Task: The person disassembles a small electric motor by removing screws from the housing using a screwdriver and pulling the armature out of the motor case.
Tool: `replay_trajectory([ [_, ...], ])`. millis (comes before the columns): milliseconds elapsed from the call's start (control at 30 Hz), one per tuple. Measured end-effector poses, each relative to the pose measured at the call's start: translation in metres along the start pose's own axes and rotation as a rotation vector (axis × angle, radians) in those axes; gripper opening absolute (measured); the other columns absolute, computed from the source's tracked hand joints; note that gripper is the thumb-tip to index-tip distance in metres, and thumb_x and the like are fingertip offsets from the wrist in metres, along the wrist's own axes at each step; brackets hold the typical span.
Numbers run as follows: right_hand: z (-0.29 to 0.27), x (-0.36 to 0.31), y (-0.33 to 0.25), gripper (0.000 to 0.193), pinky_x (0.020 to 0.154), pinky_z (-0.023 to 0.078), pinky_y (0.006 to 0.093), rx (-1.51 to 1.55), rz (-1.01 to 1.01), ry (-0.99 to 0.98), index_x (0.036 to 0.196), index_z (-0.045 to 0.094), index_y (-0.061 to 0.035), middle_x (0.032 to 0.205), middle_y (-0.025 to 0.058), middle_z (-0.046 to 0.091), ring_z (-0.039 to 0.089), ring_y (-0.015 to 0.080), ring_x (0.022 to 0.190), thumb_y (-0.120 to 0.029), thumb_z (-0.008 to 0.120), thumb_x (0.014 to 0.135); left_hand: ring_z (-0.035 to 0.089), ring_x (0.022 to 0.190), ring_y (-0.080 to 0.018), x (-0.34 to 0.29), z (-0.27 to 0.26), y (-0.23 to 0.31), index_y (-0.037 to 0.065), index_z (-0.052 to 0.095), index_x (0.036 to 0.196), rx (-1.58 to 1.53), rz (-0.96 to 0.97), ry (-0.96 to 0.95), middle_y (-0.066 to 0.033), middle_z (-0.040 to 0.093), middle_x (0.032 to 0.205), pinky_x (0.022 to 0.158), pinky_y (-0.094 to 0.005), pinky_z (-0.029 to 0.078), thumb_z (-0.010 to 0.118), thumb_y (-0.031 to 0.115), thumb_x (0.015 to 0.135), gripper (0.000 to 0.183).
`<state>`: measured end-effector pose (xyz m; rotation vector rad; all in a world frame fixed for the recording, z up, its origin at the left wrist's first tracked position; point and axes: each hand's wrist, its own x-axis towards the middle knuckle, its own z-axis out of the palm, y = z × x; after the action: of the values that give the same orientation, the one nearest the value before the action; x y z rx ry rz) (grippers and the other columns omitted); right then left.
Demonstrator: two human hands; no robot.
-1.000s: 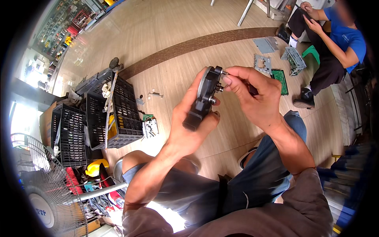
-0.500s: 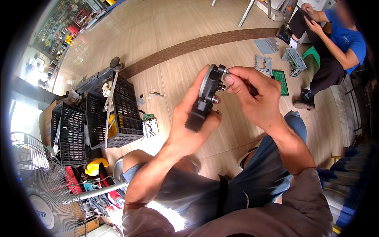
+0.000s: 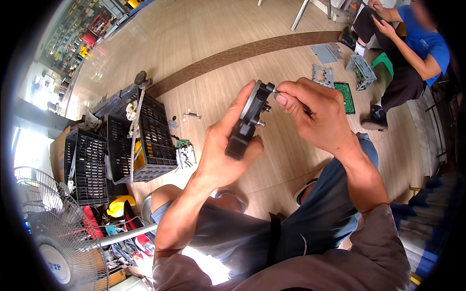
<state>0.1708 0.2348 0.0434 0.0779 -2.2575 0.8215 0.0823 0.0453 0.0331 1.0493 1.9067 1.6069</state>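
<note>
Between the fingers and thumb of my left hand point(image 3: 221, 140) sits a black mechanical part point(image 3: 247, 121), held tilted on edge. It has a pale round disc along its left side, and small metal posts stick out to the right. My right hand point(image 3: 315, 109) pinches a small metal pin-like piece point(image 3: 275, 91) against a round lug at the part's top end. Fingertips partly hide that piece, so I cannot tell whether it is a screw or a pin. Both hands are raised above my knees.
Black plastic crates point(image 3: 150, 131) stand on the left, beyond a wire fan point(image 3: 56, 242). Small loose parts point(image 3: 192, 115) lie on the floor near them. At the far right sits a person in blue point(image 3: 422, 48), beside a green circuit board point(image 3: 344, 97) and metal housings point(image 3: 361, 72).
My left hand has shifted slightly left and down with the black part. My right fingertips have drawn out a little from its top end, and the small metal piece shows more.
</note>
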Motion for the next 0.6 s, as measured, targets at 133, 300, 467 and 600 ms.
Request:
replay_trajectory([
  [133,-0.0031,-0.0008,0.0008,0.011,0.055,0.048,0.0372,-0.012,-0.031,0.000,0.097,0.066,-0.0027,0.078,0.0124,0.063,0.062,0.0315,0.064,-0.003,0.070,0.087,0.058,0.097,-0.0107,0.0003,-0.0026,0.0011,0.009,0.038,0.153,0.071,0.009,-0.022,-0.0050,0.061,0.117,0.079,-0.0231,0.049,0.056,-0.009,0.075,0.082],
  [300,-0.0031,-0.0024,0.0034,0.012,0.051,0.042,0.0292,-0.048,-0.076,0.017,0.099,0.068,-0.0004,0.075,0.0088,0.063,0.055,0.0187,0.057,-0.007,0.071,0.090,0.059,0.097,-0.0101,0.0008,-0.0016,0.0014,0.009,0.038,0.153,0.031,-0.003,-0.034,-0.0050,0.061,0.116,0.077,-0.0227,0.049,0.056,-0.009,0.075,0.082],
  [467,-0.0042,-0.0018,0.0016,0.012,0.051,0.042,0.0284,-0.060,-0.078,0.016,0.098,0.068,-0.0004,0.075,0.0086,0.063,0.056,0.0185,0.057,-0.008,0.072,0.090,0.059,0.096,-0.0102,0.0012,-0.0017,0.0023,0.009,0.038,0.153,0.001,0.000,-0.043,-0.0052,0.061,0.117,0.077,-0.0229,0.049,0.056,-0.009,0.075,0.083],
  [600,-0.0034,-0.0017,0.0030,0.013,0.051,0.042,0.0266,-0.024,-0.040,-0.007,0.099,0.068,-0.0003,0.075,0.0081,0.064,0.058,0.0152,0.058,-0.010,0.071,0.091,0.059,0.097,-0.0106,0.0011,-0.0034,0.0018,0.009,0.038,0.153,-0.009,0.010,-0.051,-0.0052,0.060,0.119,0.076,-0.0229,0.049,0.056,-0.009,0.074,0.083],
])
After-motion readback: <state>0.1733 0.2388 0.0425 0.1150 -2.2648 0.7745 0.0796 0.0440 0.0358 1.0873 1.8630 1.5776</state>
